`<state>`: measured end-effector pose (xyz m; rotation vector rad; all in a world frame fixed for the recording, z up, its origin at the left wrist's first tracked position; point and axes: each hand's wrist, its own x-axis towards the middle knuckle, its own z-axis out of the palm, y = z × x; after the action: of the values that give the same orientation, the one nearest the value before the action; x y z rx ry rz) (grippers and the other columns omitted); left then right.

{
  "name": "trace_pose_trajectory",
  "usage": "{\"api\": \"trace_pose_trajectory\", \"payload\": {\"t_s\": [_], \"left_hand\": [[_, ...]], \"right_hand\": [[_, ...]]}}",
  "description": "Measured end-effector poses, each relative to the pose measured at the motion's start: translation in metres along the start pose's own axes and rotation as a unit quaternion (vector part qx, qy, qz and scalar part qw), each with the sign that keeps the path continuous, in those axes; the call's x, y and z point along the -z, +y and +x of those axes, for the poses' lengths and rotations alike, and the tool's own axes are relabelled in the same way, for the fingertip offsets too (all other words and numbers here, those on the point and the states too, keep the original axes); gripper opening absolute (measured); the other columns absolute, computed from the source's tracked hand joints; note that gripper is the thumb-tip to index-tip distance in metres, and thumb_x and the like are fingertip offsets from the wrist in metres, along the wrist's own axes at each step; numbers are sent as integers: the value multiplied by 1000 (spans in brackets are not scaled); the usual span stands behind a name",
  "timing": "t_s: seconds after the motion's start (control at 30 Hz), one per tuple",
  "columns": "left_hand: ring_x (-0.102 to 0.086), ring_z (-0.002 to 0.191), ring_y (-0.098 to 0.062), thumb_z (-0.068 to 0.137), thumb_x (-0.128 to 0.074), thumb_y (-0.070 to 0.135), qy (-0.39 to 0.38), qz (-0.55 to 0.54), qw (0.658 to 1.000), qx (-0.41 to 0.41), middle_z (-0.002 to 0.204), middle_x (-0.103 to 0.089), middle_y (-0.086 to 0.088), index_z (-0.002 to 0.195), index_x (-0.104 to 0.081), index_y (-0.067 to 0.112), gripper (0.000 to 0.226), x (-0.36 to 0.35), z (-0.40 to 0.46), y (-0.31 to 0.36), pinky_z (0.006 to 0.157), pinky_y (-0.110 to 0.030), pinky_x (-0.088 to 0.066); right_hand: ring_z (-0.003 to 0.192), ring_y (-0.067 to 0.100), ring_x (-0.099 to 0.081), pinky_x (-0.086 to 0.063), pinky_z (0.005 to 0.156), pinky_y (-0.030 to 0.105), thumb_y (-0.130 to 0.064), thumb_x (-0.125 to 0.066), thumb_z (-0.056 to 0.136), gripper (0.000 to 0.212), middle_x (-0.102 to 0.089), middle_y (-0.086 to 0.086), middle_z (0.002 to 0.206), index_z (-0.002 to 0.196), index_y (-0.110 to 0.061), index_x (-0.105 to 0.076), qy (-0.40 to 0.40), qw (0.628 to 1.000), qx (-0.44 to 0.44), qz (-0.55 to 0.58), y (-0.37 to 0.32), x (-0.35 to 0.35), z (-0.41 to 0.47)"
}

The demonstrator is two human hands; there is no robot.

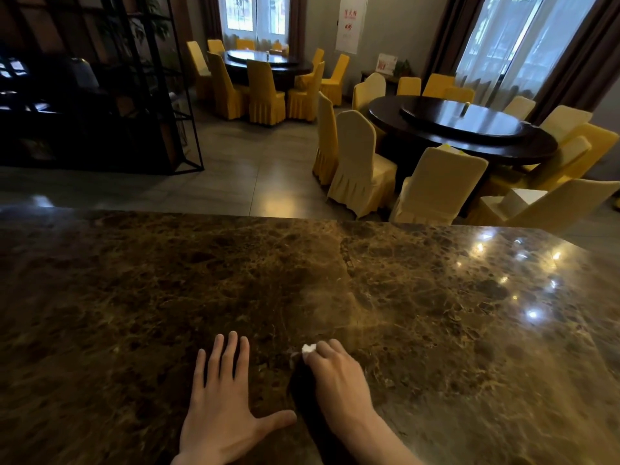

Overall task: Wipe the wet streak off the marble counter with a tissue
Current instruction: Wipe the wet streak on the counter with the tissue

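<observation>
The brown marble counter (167,297) fills the lower half of the head view. My right hand (339,380) presses a small white wad of tissue (308,351) onto the counter, only a bit of the tissue showing past my fingertips. A pale hazy smear, the wet streak (339,307), runs from the tissue away toward the counter's middle. My left hand (221,401) lies flat on the marble just left of the right hand, fingers spread, holding nothing.
Beyond the counter's far edge lies a tiled floor with two dark round tables (463,129) ringed by yellow-covered chairs (362,166). A black metal shelf frame (134,95) stands at the left. Light glints on the counter's right end (523,263).
</observation>
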<state>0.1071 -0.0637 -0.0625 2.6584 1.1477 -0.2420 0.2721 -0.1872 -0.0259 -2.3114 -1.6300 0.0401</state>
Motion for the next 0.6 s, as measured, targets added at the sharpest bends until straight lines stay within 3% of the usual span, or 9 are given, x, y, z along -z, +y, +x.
{"api": "trace_pose_trajectory", "payload": {"t_s": [0.1, 0.23, 0.43, 0.53, 0.6], "left_hand": [[41, 151, -21, 43, -8, 119, 6, -8, 1000, -5, 166, 38, 2, 155, 33, 22, 153, 0, 0, -1, 129, -54, 19], [41, 151, -21, 43, -9, 119, 8, -13, 1000, -7, 167, 38, 2, 155, 32, 22, 153, 0, 0, -2, 129, -54, 19], [38, 153, -25, 52, -2, 113, 2, 15, 1000, -5, 165, 39, -2, 152, 36, 20, 142, 1, -1, 0, 129, -54, 19], [39, 152, -25, 56, -12, 101, -2, 34, 999, -7, 168, 37, -5, 151, 38, 20, 134, -1, 0, -2, 130, -55, 14], [41, 151, -24, 56, -16, 108, -7, 30, 1000, -3, 166, 41, -3, 152, 38, 20, 140, -1, 2, -2, 129, -54, 18]], "right_hand": [[87, 14, -56, -46, 64, 26, -17, -66, 92, 10, -63, -7, 89, 98, -23, -71, 29, 997, -75, -17, 25, 10, -13], [84, 13, -58, -43, 64, 23, -2, -70, 87, 23, -66, -7, 86, 98, -21, -77, 65, 982, -179, 4, 42, 24, -21], [92, 11, -55, -39, 70, 19, -18, -66, 93, 19, -64, -7, 95, 108, -26, -74, 35, 996, -5, 86, -41, 3, -3], [100, 16, -52, -50, 75, 27, -16, -59, 96, 24, -63, 0, 105, 118, -17, -70, -24, 997, 28, 64, -49, -7, 1], [99, 16, -52, -52, 74, 30, -17, -61, 94, 24, -62, 0, 104, 117, -17, -69, -33, 998, 37, 40, -37, -6, -3]]}}
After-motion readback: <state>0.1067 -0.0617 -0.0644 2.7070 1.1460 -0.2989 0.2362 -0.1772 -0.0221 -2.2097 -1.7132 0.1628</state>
